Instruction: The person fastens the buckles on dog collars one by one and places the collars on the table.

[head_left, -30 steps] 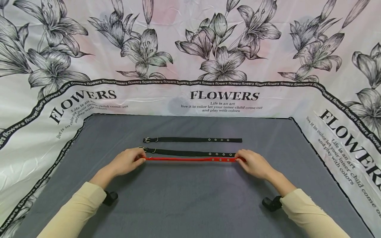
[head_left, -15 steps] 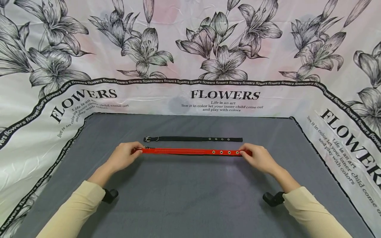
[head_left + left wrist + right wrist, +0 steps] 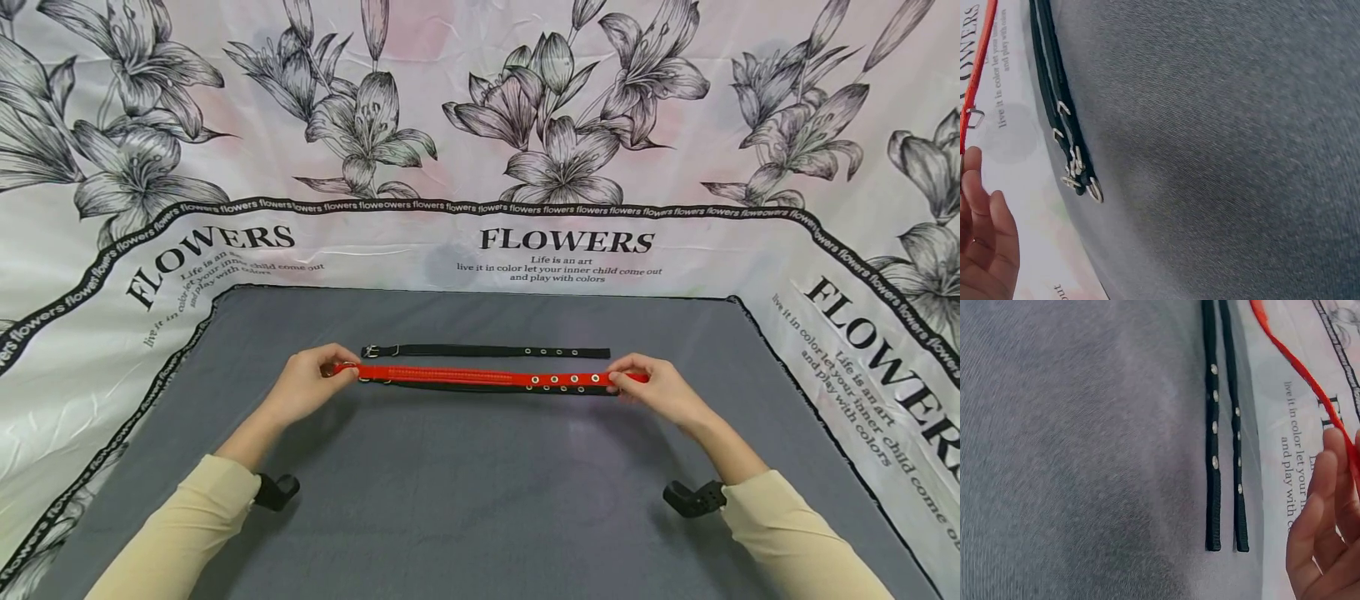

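Red strap (image 3: 450,374) | between left fingers (image 3: 980,199) and right fingers (image 3: 1305,526) | both pinching it (aloft)

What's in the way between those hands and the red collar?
Nothing visible: the left hand and right hand both pinch the red collar directly, near its two ends. The two black collars lie lower, on the gray cloth, not in between.

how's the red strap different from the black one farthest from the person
The red strap is held up between the left hand and right hand; the far black strap lies on the grey cloth. Hands partly cover the red strap near its ends; the far black strap shows from end to end. Both are long and narrow with a row of metal eyelets.
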Demonstrator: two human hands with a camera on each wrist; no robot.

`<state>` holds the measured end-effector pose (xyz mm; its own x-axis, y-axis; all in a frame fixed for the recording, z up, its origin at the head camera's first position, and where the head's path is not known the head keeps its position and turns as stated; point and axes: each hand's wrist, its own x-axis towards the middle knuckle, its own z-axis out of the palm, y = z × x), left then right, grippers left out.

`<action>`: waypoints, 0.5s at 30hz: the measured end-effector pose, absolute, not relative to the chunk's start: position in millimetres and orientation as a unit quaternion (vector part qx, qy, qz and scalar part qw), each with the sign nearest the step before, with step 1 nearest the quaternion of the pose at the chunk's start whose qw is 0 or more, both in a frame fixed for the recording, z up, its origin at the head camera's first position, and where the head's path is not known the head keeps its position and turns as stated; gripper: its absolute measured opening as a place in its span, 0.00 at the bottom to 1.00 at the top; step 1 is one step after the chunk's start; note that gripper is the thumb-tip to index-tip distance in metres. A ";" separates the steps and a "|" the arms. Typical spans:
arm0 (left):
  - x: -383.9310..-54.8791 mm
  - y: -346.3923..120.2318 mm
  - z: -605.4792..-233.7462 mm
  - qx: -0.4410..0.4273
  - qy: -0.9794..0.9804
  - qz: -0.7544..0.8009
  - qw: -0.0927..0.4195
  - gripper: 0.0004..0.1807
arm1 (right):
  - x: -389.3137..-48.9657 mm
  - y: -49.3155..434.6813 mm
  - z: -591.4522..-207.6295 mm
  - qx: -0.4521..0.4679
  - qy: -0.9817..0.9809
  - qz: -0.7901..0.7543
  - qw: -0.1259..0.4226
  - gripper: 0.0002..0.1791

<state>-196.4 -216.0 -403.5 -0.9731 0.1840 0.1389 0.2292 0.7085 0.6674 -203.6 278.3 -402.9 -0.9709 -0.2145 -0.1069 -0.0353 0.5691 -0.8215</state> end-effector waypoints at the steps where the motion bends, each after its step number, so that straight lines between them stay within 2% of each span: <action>1: -196.4 -215.6 -402.9 -0.109 -0.923 -0.368 0.028 0.07 | -203.7 278.3 -401.7 -0.061 0.874 -0.470 0.103 0.19; 8: -197.7 -214.9 -401.8 -0.101 -0.914 -0.393 0.016 0.11 | -203.5 277.6 -397.8 -0.040 0.851 -0.513 0.110 0.26; 15: -197.4 -214.9 -398.7 -0.098 -0.903 -0.419 0.002 0.14 | -203.6 276.1 -397.0 -0.053 0.841 -0.526 0.112 0.28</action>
